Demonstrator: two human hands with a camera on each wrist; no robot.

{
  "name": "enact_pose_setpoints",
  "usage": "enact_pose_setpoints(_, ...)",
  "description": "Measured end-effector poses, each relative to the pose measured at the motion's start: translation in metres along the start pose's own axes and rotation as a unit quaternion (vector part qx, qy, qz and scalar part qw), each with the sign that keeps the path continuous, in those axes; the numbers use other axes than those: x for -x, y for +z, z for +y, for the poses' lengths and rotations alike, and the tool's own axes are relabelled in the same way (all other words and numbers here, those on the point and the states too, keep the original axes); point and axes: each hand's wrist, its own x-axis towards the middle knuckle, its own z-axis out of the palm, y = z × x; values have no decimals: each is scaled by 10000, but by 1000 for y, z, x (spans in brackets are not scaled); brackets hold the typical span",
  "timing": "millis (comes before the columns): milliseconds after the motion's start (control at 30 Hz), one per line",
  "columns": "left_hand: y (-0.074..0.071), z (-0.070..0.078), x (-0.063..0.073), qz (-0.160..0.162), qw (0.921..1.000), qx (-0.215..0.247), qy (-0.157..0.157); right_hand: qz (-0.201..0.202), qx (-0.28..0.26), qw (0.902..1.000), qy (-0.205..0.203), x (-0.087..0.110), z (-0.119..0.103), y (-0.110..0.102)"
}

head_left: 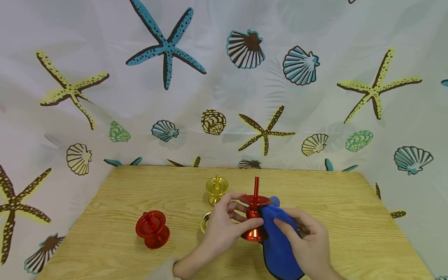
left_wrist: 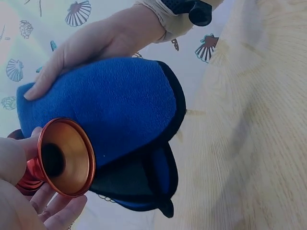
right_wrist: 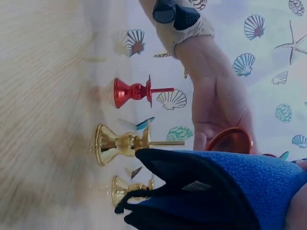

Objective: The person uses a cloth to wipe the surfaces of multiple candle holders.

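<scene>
A shiny red candle holder (head_left: 254, 223), with a wide dish and a thin upright stem, is held above the table in my left hand (head_left: 222, 225). The thumb presses its lower body, and the fingers reach behind it. My right hand (head_left: 311, 239) pinches a blue fleecy cloth (head_left: 280, 243) with black edging, which lies against the candle holder's right side. In the left wrist view the candle holder's hollow base (left_wrist: 72, 158) faces the camera. The right wrist view shows the cloth's folded, black-lined lower edge (right_wrist: 211, 187) hanging down.
Another red candle holder (head_left: 153, 229) stands on the wooden table (head_left: 115, 194) at the left. A gold candle holder (head_left: 217, 186) stands behind my left hand, and a second gold one (right_wrist: 127, 187) is mostly hidden. A shell-and-starfish patterned curtain (head_left: 210, 85) surrounds the table's back and sides.
</scene>
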Motion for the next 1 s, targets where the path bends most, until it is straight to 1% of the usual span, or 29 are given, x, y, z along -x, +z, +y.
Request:
enact_pose_setpoints(167,0,2,-1,-17,10000,-2,60,7,178,9992,351,3,-13,-1)
enact_pose_setpoints(267,0,3,-1,-3,9999,28,104,-99,219,9990,367,1,-15,0)
enact_pose_setpoints(400,0,3,0,11,9999,88,73,-211,226,9990,332,-2,-10,1)
enact_pose_setpoints(500,0,3,1,-10,10000,87,48,-215,245,9988,374,-4,-3,3)
enact_pose_setpoints(600,0,4,2,-125,9999,71,64,-179,303,9988,353,-6,4,3)
enact_pose_setpoints(767,1,6,5,-353,9993,155,-8,-70,258,9994,238,-8,11,3)
enact_pose_setpoints(900,0,8,5,-490,9980,387,-26,22,112,9998,160,-10,14,2)
enact_pose_setpoints(1000,-1,10,4,-568,9970,526,-33,6,-20,9999,136,-10,14,2)
